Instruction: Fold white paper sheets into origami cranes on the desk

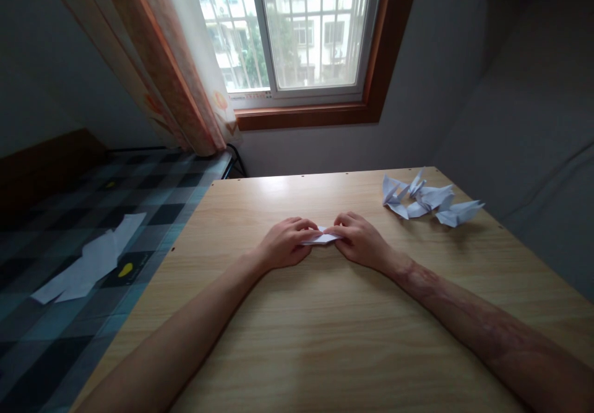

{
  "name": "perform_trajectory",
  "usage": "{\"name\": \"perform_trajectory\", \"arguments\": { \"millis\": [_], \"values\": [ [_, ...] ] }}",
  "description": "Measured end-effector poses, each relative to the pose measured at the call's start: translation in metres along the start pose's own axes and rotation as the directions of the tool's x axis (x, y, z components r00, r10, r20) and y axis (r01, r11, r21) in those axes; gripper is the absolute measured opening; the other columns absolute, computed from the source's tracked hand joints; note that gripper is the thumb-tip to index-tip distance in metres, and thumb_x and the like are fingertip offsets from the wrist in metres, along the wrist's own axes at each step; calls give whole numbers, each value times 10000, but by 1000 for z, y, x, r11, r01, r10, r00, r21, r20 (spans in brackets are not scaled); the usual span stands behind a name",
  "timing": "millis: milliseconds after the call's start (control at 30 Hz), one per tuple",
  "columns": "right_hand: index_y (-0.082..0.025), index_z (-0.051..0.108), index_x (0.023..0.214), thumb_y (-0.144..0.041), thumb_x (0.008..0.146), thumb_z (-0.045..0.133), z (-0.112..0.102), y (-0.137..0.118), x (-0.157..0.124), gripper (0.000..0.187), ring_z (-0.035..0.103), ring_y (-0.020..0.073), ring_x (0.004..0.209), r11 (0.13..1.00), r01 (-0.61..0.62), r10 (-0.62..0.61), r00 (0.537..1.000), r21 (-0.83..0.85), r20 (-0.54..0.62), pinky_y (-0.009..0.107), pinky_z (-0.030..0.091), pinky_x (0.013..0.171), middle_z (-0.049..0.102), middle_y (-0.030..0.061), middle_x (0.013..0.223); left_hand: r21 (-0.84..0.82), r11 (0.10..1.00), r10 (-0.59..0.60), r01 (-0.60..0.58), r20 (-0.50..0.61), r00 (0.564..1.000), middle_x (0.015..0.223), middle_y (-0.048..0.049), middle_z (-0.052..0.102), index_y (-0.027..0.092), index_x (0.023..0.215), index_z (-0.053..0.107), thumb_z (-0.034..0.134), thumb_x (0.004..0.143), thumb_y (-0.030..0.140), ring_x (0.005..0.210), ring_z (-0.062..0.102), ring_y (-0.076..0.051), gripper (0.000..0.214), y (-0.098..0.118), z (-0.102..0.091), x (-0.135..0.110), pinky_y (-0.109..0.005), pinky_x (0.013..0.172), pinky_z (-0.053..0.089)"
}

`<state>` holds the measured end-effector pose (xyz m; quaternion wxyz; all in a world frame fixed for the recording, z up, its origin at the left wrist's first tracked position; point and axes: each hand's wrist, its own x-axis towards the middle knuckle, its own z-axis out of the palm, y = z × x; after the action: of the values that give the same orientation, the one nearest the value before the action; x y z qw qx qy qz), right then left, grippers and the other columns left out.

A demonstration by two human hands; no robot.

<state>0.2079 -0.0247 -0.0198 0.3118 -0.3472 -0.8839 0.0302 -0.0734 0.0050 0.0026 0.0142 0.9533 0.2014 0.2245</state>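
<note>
- Mid-table, the folded paper [323, 238] is held by both hands, a small white shape kept low over the wooden tabletop [288, 339]; its underside is hidden.
- On the left, its end is pinched by the left hand [288, 242], thumb and fingers drawn narrow on it; on the right, the other end is taken the same way by the right hand [359, 238]. The fingertips are brought close together over the middle; how the fingers beneath are set cannot be told.
- A fold seems to be in hand, and care is called for: edges should be matched before any weight is put on, one side pinned while the other is flattened, the crease run with even pressure. If the ends were tugged unevenly, the layers could be skewed.
- Good backing is offered by the tabletop: flat, smooth-looking, pale, streaked with grain, its far part brightened by light from the window [315, 29].
- Far right, crisp white folded figures [431, 200] are clustered, all sharp points, angled flaps and shaded creases.
- Over on the left, loose white paper pieces [93, 264] are spread on the checked bedcover [28, 339], flat and straight-edged; beyond, soft drapes are made by the flower-patterned curtain [162, 60].
</note>
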Motion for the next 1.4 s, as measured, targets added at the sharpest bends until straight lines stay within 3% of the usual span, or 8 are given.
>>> {"name": "perform_trajectory", "arguments": {
  "millis": [167, 367, 467, 600, 867, 1000, 1167, 1400],
  "values": [
    [-261, 757, 1329, -37, 787, 732, -8, -5, 1, 586, 643, 293, 1089, 982, -31, 20, 998, 187, 62, 440, 536, 980, 705, 81, 1139, -82, 997, 3, -1, 22, 1000, 1304, -93, 795, 237, 1354, 735, 735, 894, 301, 1120, 756, -279, 464, 5, -4, 1, -424, 998, 606],
    [-273, 785, 1277, -172, 950, 758, -3, -2, 0, 343, 664, 285, 1033, 995, 18, -19, 1000, 102, 11, 440, 523, 934, 747, 82, 1103, 23, 1000, 17, -15, -46, 999, 1215, -52, 838, 272, 1247, 793, 620, 1078, 304, 1044, 790, -211, 243, -1, 3, -2, -392, 1007, 605],
    [-317, 783, 1323, -113, 1005, 679, 3, 4, -2, 392, 671, 264, 1004, 996, 77, -76, 997, 53, -16, 432, 516, 925, 772, 67, 1112, 62, 997, 45, -44, -29, 999, 1271, -43, 830, 301, 1314, 778, 607, 1097, 315, 1080, 785, -203, 276, -4, 4, -4, -428, 1124, 557],
    [-339, 777, 1361, -125, 1036, 655, 6, 8, -2, 408, 651, 256, 974, 995, 101, -101, 995, -2, -22, 422, 524, 897, 758, 66, 1106, 107, 994, 38, -35, -24, 999, 1263, -56, 831, 286, 1315, 780, 618, 1088, 309, 1048, 774, -221, 280, -2, 3, -3, -434, 1040, 573],
    [-294, 774, 1331, -76, 903, 732, -3, -2, -1, 481, 654, 273, 1014, 995, 37, -37, 999, 91, 4, 411, 547, 912, 710, 73, 1070, 45, 998, 48, -47, -7, 999, 1256, -60, 829, 284, 1265, 800, 661, 1066, 361, 1059, 775, -232, 254, 2, -1, 0, -413, 982, 574],
    [-249, 754, 1311, -219, 889, 808, -12, -10, 1, 427, 672, 288, 1047, 986, 23, -32, 998, 166, 49, 428, 546, 945, 724, 95, 1141, 53, 997, 63, -64, 12, 998, 1289, -49, 822, 304, 1236, 814, 633, 1093, 355, 1078, 761, -223, 236, 0, 0, 0, -404, 999, 557],
    [-238, 782, 1147, -236, 1017, 726, -7, -6, 0, 142, 678, 259, 979, 996, 70, -71, 997, 58, 5, 414, 516, 908, 757, 76, 1056, 78, 994, 79, -81, 25, 997, 1275, -49, 819, 294, 1228, 816, 638, 1094, 379, 1034, 746, -220, 239, 1, -1, 2, -405, 967, 551],
    [-310, 807, 1242, -139, 1015, 688, -1, 0, -1, 308, 655, 255, 953, 981, 158, -161, 987, -115, -19, 435, 505, 916, 792, 51, 1079, 98, 992, 85, -82, -20, 996, 1202, -62, 832, 258, 1230, 793, 619, 1105, 339, 1014, 759, -211, 229, 1, 1, 0, -393, 958, 574]
  ]
}}
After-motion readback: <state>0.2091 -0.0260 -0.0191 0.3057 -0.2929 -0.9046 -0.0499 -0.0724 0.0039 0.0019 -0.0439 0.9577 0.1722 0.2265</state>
